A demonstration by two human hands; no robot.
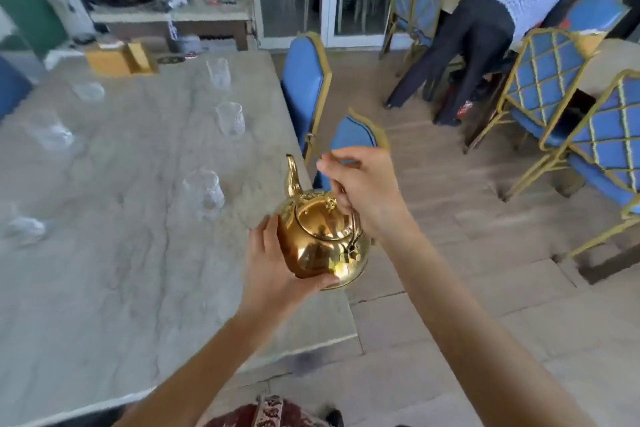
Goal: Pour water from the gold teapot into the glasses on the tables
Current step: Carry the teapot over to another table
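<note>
Two hands on gold teapot (320,239) | right hand (367,192) closed around its handle | left hand (277,267) cupping its side | above table (104,253) edge | nearest glass (204,192) just beside spout

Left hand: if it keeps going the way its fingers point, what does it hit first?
Nothing new: the left hand already cups the gold teapot, fingers pointing up-right against its body. Past the pot, the line probably leads to the right hand on the handle; depth is unclear.
</note>
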